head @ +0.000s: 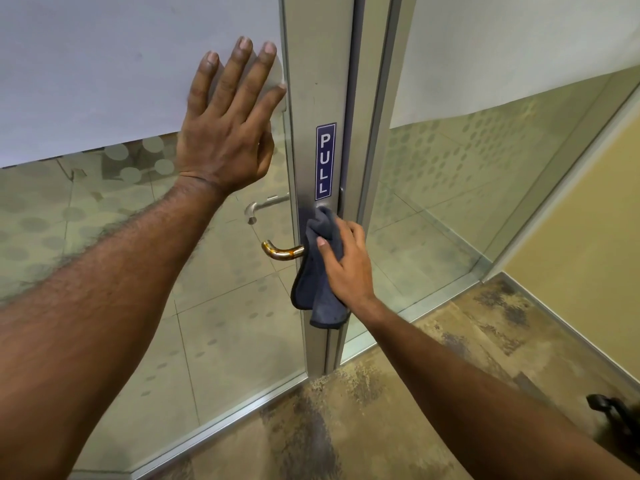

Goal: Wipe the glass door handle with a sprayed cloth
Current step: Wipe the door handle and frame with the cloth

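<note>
A glass door with a metal frame [320, 81] fills the view. Its curved brass-toned lever handle [280, 251] sticks out to the left of the frame, below a blue PULL sign [324, 161]. My right hand [346, 265] is shut on a grey cloth [320, 271] and presses it against the handle's base on the frame; the cloth hangs down below the hand and hides the handle's root. My left hand [227, 126] lies flat with fingers spread on the frosted glass panel [104, 71], up and to the left of the handle.
A second silver handle [258, 209] shows through the glass on the far side. A fixed glass panel [467, 168] stands to the right of the door. Mottled brown carpet [398, 393] covers the floor. A dark object [613, 414] sits at the lower right edge.
</note>
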`<state>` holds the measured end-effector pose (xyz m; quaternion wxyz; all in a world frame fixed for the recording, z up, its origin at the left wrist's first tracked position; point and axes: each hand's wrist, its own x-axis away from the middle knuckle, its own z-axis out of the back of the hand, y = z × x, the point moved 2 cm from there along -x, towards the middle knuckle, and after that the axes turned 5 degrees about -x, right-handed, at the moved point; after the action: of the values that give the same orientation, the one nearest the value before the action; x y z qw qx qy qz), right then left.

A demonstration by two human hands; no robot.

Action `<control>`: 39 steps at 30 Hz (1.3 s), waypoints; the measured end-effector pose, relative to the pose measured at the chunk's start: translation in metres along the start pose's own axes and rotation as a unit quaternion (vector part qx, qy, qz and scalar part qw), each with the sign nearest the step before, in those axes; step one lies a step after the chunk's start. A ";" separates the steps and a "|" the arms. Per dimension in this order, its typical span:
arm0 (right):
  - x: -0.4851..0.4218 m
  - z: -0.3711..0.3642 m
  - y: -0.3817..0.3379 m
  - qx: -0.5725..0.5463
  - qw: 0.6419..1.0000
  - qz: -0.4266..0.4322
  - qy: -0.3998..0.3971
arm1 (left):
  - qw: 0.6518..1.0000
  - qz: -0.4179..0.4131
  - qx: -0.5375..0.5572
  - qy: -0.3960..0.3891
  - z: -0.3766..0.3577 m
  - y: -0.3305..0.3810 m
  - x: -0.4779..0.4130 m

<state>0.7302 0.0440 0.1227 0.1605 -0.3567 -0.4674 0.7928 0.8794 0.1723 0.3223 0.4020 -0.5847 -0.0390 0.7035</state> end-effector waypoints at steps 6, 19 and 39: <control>-0.016 -0.001 0.006 -0.090 0.987 -0.128 0.022 | 1.000 0.001 0.004 0.005 0.000 -0.001 0.000; -0.011 0.002 -0.003 -0.022 1.000 0.010 -0.020 | 1.000 -0.003 0.001 0.007 0.000 -0.001 -0.001; -0.026 -0.026 -0.015 -0.304 0.912 -0.254 0.107 | 1.000 0.004 0.007 -0.017 0.004 0.000 -0.001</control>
<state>0.7658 0.0519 0.1382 0.2897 -0.3399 -0.7406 0.5020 0.8756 0.1733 0.3243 0.4025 -0.5702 -0.0386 0.7151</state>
